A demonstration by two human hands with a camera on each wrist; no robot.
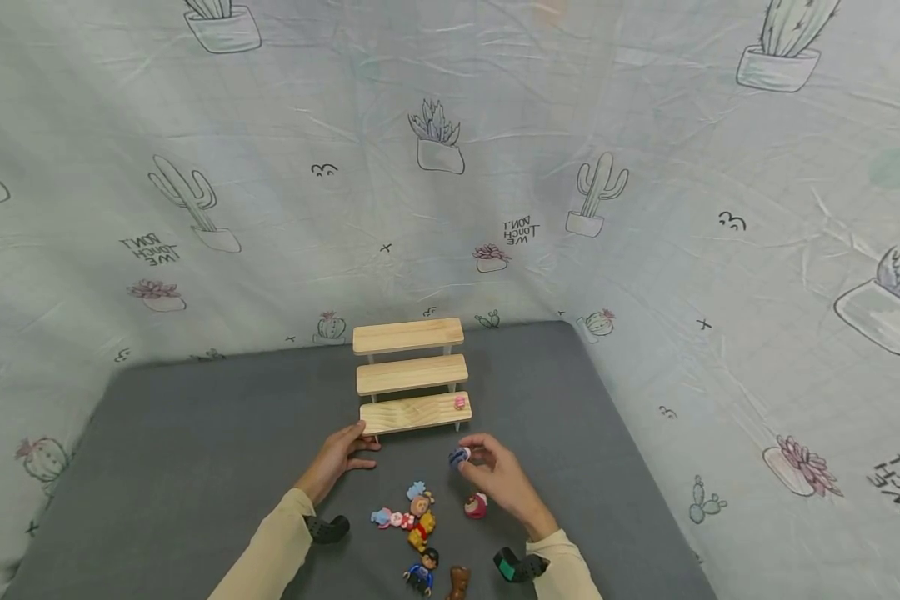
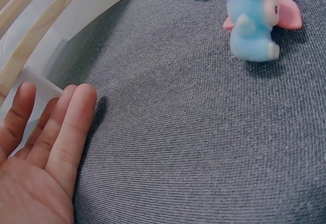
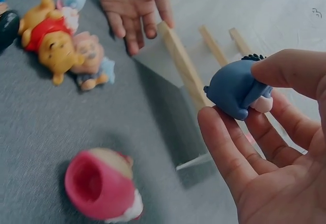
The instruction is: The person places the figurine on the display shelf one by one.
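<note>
My right hand pinches a small blue donkey figure between thumb and fingers, just in front of the right end of a three-step wooden shelf. The right wrist view shows the blue figure close up in my right hand, with the shelf behind it. My left hand rests with straight fingers at the left front corner of the lowest step. In the left wrist view my left hand lies flat beside the shelf's white leg. A tiny pink figure stands on the lowest step.
Several small toys lie on the grey mat between my arms: a blue elephant, a pink piglet, a yellow bear, a red-pink figure, a dark blue figure, a brown one. Cactus-print cloth surrounds the mat.
</note>
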